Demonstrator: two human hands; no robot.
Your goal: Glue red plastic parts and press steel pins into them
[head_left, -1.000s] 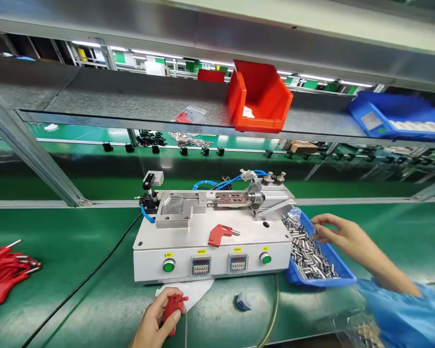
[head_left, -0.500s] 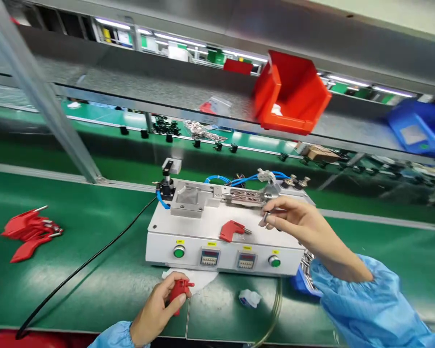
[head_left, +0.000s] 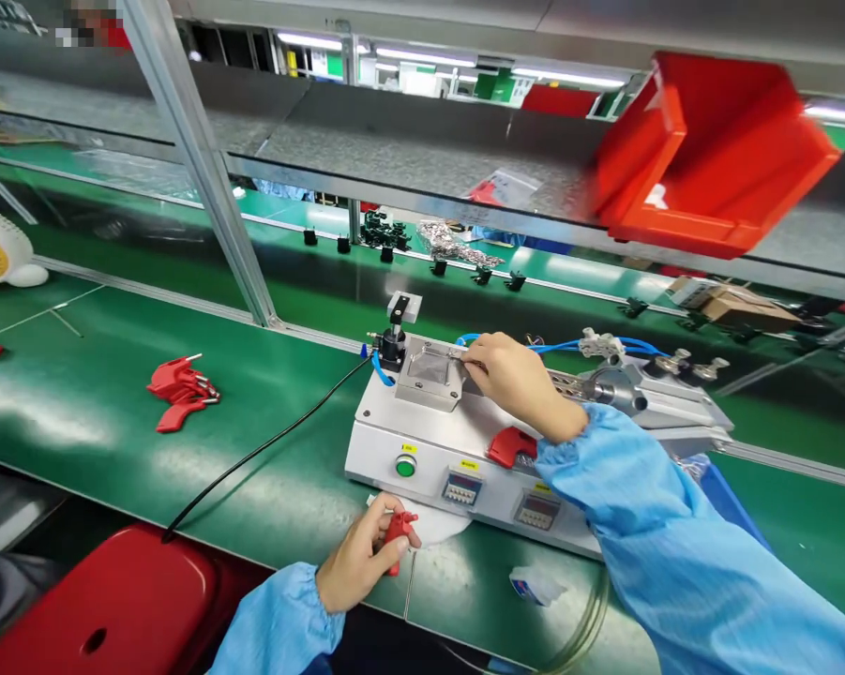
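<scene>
My left hand, low at the bench's front edge, has its fingers wrapped round a red plastic handle piece with a short stub at its top. My right hand reaches over the white machine and pinches a small metal pin at the right side of the metal fixture block; the fingers mostly hide the pin. Below my right wrist, another red handle piece lies on the machine's top, partly covered by my sleeve. A black and silver clamp stands at the block's back left.
Red pieces with metal pins lie in a pile on the green bench left of the machine. A black cable crosses the bench. A red bin stands on the shelf above. A red stool is at lower left.
My right hand has moved left and away from me, from above the machine's right part to the fixture block. My left hand still holds its red piece. The view has swung left.
</scene>
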